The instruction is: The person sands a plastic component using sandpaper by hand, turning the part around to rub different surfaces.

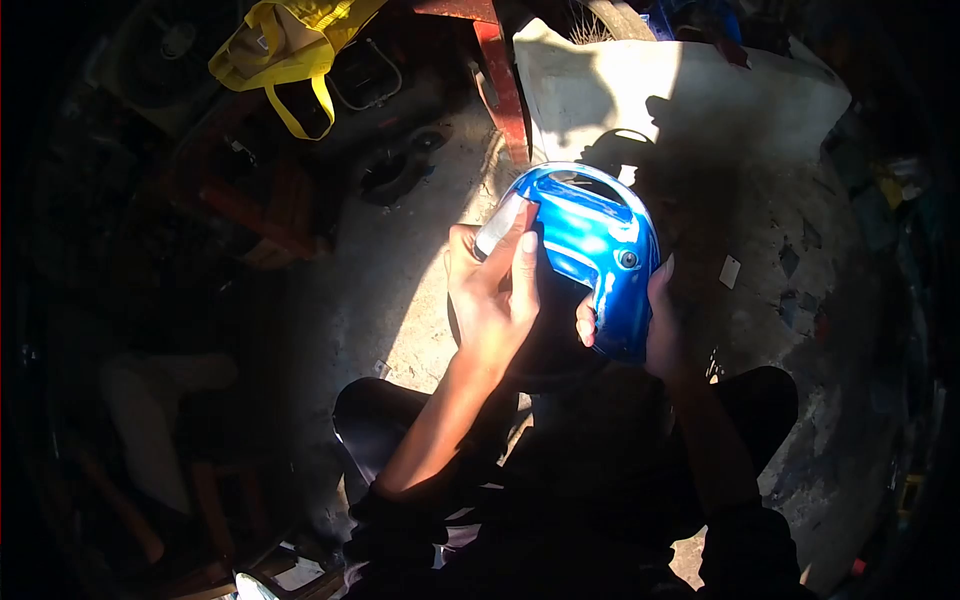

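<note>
A glossy blue curved cover point(580, 228) is held above my lap. It has a long slot near its top edge and a round fitting point(628, 260) on its right side. My right hand point(662, 325) grips the cover's lower right end, the thumb on one side and a fingertip showing on the inner side. At the cover's upper left, my left hand point(495, 285) pinches a small pale folded piece point(502, 222) with a reddish-brown edge against or close to the blue surface. Whether that piece touches the cover, I cannot tell. Deep shadow hides the area under the cover.
A yellow bag point(285, 60) with a looped handle lies at the upper left. Beside it stands a red metal bar point(500, 95). A pale sheet point(570, 85) covers the ground at the upper right. Small scraps point(730, 271) lie on the concrete floor point(400, 320).
</note>
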Demonstrator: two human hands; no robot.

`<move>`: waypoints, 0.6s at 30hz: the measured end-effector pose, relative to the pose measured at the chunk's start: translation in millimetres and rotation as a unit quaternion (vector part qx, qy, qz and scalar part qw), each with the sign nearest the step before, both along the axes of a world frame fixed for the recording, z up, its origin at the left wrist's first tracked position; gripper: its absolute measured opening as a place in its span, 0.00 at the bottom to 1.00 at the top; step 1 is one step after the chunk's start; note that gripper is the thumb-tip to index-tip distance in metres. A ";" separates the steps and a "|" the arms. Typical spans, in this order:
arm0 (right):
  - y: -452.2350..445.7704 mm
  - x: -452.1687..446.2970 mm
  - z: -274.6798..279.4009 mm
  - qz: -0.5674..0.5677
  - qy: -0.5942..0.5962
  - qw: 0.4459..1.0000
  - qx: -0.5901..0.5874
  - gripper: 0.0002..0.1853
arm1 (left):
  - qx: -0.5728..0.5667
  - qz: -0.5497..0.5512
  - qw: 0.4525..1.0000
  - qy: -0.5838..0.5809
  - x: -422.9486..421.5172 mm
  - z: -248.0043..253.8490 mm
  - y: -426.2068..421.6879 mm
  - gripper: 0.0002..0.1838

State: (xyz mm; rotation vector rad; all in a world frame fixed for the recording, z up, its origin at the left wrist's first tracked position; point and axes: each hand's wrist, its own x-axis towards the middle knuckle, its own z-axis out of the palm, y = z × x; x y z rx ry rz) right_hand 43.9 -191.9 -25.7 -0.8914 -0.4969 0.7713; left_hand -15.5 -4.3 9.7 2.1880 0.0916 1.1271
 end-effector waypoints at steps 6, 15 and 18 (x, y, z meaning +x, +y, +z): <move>-1.5 -0.1 0.6 -0.001 0.004 1.000 0.005 0.52 | -0.003 0.054 0.998 -0.020 13.3 0.1 12.3 0.15; -1.8 0.2 0.5 0.002 -0.022 0.999 -0.030 0.52 | -0.056 0.038 0.998 -0.008 11.3 5.9 11.7 0.18; -3.6 2.8 -0.8 0.003 -0.010 1.000 -0.028 0.53 | 0.115 -0.027 0.993 -0.030 1.9 -3.8 -5.0 0.18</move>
